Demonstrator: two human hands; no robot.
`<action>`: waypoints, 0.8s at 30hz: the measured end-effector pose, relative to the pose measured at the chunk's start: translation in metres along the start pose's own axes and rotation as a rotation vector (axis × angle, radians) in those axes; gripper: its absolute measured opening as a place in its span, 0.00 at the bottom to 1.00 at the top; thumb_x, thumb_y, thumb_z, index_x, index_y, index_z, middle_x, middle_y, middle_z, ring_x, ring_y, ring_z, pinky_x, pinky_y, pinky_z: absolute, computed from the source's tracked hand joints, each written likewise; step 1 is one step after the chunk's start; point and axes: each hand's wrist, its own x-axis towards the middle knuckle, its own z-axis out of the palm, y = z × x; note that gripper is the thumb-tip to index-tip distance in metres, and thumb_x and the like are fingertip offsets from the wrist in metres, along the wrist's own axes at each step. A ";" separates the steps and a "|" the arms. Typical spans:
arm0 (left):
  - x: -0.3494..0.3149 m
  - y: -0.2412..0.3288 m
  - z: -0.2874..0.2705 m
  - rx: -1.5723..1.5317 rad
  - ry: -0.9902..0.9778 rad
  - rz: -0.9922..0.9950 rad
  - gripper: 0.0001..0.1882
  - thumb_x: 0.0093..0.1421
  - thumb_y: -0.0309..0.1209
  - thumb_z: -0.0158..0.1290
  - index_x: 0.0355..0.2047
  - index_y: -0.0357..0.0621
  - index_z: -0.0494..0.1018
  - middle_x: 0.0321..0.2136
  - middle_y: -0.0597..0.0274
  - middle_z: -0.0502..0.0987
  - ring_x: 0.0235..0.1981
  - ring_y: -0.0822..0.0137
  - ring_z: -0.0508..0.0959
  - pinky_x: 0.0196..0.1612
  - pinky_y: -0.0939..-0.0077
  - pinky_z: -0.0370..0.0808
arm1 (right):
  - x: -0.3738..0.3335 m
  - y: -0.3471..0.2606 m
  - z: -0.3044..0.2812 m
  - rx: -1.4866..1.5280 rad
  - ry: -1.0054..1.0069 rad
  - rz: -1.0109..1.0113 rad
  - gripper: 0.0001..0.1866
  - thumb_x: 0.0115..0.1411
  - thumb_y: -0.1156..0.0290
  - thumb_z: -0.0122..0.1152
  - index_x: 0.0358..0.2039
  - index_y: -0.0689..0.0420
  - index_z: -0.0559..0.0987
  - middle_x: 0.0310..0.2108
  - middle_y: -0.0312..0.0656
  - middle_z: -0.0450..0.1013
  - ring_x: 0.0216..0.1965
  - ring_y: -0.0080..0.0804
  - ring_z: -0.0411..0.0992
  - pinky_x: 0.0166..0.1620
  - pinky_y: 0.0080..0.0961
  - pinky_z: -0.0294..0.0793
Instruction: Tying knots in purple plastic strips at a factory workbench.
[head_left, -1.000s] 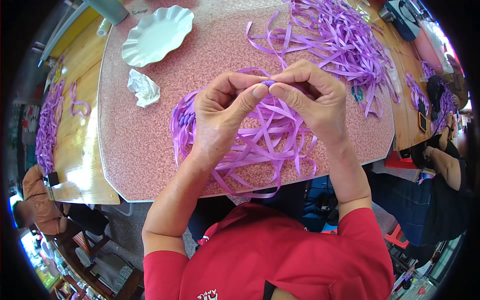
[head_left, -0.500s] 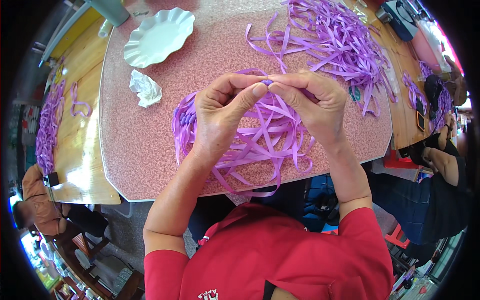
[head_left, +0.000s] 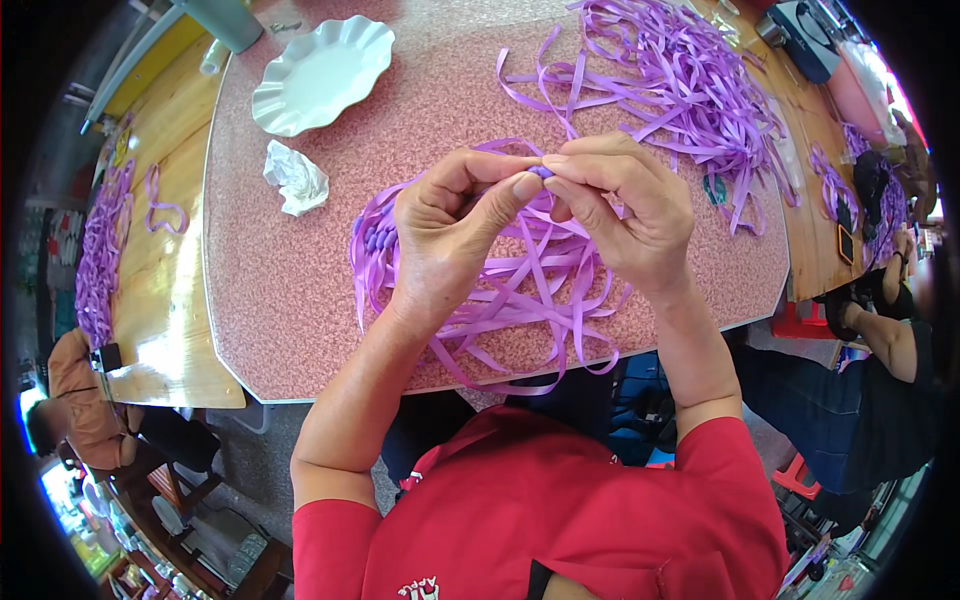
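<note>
My left hand (head_left: 445,235) and my right hand (head_left: 635,215) meet above the table, thumbs and fingertips pinched together. Between them is a small dark-purple woven bit of ribbon (head_left: 541,172), mostly covered by the fingers. Beneath both hands, long light-purple ribbons (head_left: 545,265) lie in loose loops near the table's front edge. By my left wrist, a braided, knobbly purple section (head_left: 380,236) shows at the left of these loops. Whether it joins the held piece is hidden behind my hands.
On the pink speckled table (head_left: 280,330) are a white wavy-edged plate (head_left: 325,75), crumpled white tissue (head_left: 296,178) and a big heap of purple ribbons (head_left: 690,90). More ribbon (head_left: 100,260) lies on the wooden table at left. Other people sit at both sides.
My right fingers have shifted at the pinch, with the fingers a little raised, and more of the dark-purple woven bit shows. The left hand keeps its pinch. The whole view has shifted slightly.
</note>
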 end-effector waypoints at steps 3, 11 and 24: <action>0.001 -0.001 0.000 0.021 -0.013 0.019 0.07 0.62 0.23 0.57 0.40 0.35 0.77 0.35 0.62 0.81 0.36 0.78 0.77 0.41 0.85 0.75 | 0.000 0.001 -0.005 0.097 -0.054 0.041 0.08 0.57 0.85 0.62 0.38 0.65 0.80 0.35 0.48 0.76 0.27 0.26 0.76 0.27 0.18 0.76; -0.002 -0.002 0.004 0.097 0.007 0.058 0.06 0.61 0.22 0.58 0.38 0.35 0.77 0.31 0.64 0.80 0.31 0.80 0.76 0.34 0.86 0.72 | -0.002 0.002 -0.008 0.619 -0.071 0.328 0.06 0.59 0.85 0.60 0.37 0.66 0.79 0.34 0.47 0.76 0.25 0.24 0.76 0.33 0.22 0.81; 0.002 -0.010 0.005 0.778 0.033 0.744 0.12 0.53 0.15 0.61 0.36 0.38 0.75 0.17 0.63 0.70 0.14 0.72 0.66 0.16 0.77 0.59 | 0.005 -0.023 -0.012 0.754 -0.067 0.898 0.09 0.64 0.71 0.60 0.37 0.66 0.79 0.27 0.39 0.75 0.20 0.17 0.71 0.32 0.24 0.83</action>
